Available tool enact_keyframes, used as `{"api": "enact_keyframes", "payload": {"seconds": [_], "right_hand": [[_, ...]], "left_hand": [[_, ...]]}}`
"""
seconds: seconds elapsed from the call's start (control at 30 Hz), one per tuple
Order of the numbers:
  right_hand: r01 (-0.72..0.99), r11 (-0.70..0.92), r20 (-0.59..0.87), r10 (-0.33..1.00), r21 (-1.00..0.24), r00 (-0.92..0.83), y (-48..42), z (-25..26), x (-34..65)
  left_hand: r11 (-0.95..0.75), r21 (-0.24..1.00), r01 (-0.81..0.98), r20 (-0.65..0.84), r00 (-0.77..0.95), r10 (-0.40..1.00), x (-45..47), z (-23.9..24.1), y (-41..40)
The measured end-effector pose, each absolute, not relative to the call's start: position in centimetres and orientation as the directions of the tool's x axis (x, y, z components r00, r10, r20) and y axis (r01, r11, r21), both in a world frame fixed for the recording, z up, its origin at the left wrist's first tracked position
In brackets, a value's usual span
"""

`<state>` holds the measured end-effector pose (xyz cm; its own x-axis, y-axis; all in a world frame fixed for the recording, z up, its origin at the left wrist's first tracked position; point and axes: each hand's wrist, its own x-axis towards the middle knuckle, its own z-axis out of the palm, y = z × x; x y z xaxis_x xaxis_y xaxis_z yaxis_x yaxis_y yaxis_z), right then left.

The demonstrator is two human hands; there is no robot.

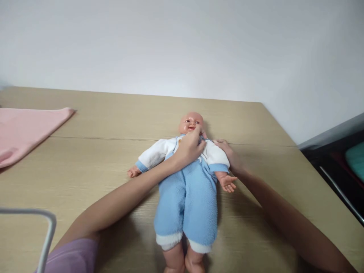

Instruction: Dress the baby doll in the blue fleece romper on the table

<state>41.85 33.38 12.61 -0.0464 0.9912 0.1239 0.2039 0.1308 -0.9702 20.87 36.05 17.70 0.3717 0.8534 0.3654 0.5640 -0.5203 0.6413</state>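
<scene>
A baby doll (186, 193) lies on its back on the wooden table, head away from me. It wears a light blue fleece outfit with white sleeves and cuffs. My left hand (190, 146) reaches across its chest, fingers bent and closed at the collar just under the chin; the fingertips are partly hidden. Beside the doll's shoulder, at the white sleeve on the right, is my right hand (229, 153). Its fingers are loosely extended along the shoulder edge, and the sleeve covers part of the hand.
A pink cloth (28, 131) lies at the table's left side. A white bent rod (49, 227) stands at the lower left. Behind the wooden table (127, 110) is a pale wall. Past its right edge is a dark area with a teal item (356, 161).
</scene>
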Motion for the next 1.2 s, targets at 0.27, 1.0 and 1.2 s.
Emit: {"api": "enact_keyframes", "payload": {"seconds": [0.27, 1.0, 1.2], "right_hand": [[0.508, 0.178, 0.059, 0.969, -0.843, -0.242, 25.7, 17.8, 46.9], [0.647, 0.567, 0.508, 0.805, -0.510, -0.306, 24.8, 14.1, 47.1], [0.505, 0.520, 0.414, 0.854, -0.689, -0.314, 24.8, 13.3, 44.3]], "left_hand": [[-0.529, 0.631, 0.568, 0.371, 0.378, 0.848, 21.0, 17.7, 35.7], [-0.856, 0.254, 0.449, 0.252, 0.824, 0.507, 21.2, 19.9, 30.4], [-0.700, 0.567, 0.434, 0.275, 0.701, 0.658, 21.8, 19.3, 30.8]]}}
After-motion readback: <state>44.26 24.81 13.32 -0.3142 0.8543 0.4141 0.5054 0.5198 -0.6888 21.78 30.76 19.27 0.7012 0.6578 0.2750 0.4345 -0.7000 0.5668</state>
